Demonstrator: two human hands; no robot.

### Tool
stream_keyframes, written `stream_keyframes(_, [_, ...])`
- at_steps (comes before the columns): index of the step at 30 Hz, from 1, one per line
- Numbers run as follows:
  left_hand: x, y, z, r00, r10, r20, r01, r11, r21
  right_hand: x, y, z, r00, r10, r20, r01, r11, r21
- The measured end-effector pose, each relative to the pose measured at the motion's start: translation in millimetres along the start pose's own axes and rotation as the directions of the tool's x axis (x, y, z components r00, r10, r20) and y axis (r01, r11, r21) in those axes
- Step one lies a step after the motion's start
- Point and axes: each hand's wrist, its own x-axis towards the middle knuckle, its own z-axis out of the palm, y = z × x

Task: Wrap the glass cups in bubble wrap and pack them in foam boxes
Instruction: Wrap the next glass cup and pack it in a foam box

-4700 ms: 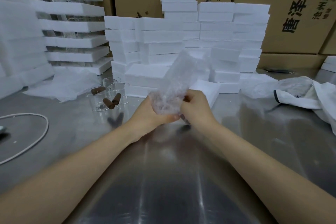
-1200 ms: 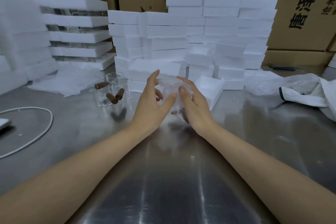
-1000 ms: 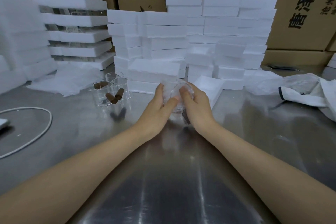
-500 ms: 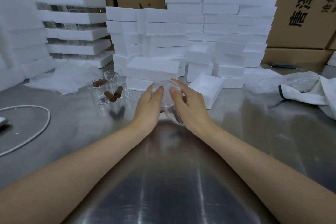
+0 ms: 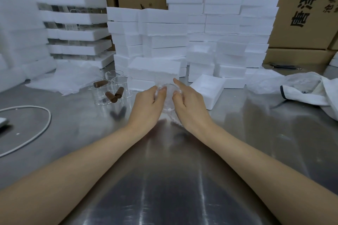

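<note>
A: Where is the wrapped cup (image 5: 168, 97)?
B: Low over the table (image 5: 164, 179). The left hand (image 5: 148, 106) and the right hand (image 5: 190, 107) both curl around it. 1 open foam box (image 5: 208, 89) sits just beside.

A: Light even, cool, from overhead. Long pale streaks of glare run down the steel table (image 5: 256, 133) toward the near edge.
B: Shadows?
A: Soft only: a dim patch under the left hand (image 5: 148, 104) and right hand (image 5: 190, 107), and dark reflections beneath the glass cups (image 5: 109, 91).
B: Sharpness?
A: Middle fair. At far left the foam stacks (image 5: 22, 29) are smeared and bowed by the wide lens; the cartons (image 5: 301, 14) lean at the right. At the bottom the forearms (image 5: 73, 179) swell wide. The wrapped cup (image 5: 168, 97) is nearly lost against the white foam boxes (image 5: 164, 29).
</note>
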Motion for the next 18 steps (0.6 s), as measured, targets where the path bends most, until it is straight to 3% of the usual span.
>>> stream_keyframes(5, [2.0,-3.8,3.2,0.997,-0.079,0.017,0.079,0.996,0.032,1.5,-5.7,-2.7,0.999,-0.018,-0.033,0.019,1.000,0.005])
stream_keyframes(10, [3.6,-7.4,3.2,0.985,-0.171,0.025,0.170,0.985,0.026,-1.2,-5.8,-0.8,0.995,-0.088,0.038,0.091,0.992,-0.085])
stream_keyframes(14, [4.1,-8.1,1.7,0.992,-0.127,0.004,0.127,0.989,0.079,-0.8,-2.6,3.4,0.992,-0.102,0.075,0.114,0.975,-0.191])
stream_keyframes(18, [0.6,-4.1,4.3,0.999,-0.041,0.012,0.041,0.998,0.037,2.7,4.3,1.5,0.998,-0.019,0.055,0.023,0.998,-0.063])
